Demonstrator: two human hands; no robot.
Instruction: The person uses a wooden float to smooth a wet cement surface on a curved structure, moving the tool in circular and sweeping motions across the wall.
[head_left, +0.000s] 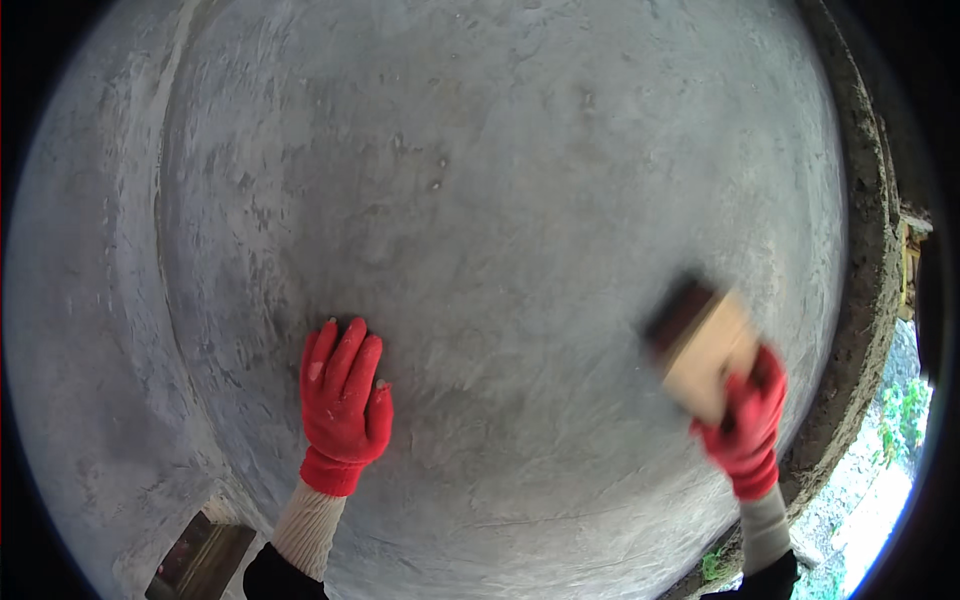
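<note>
A grey plastered wall fills most of the view, its surface mottled with darker patches and small pits. Against it rests my left hand in a red glove, fingers stretched upward and lying flat, holding nothing. On the right, my right hand, also red-gloved, grips the light wooden body of a wide brush. Its dark bristles point up and left toward the wall and are smeared by motion, so I cannot tell whether they touch it.
At the right the wall ends in a rough, curved edge; beyond it are bright ground and green leaves. A vertical seam runs down the left side. A brown rectangular thing lies at the lower left.
</note>
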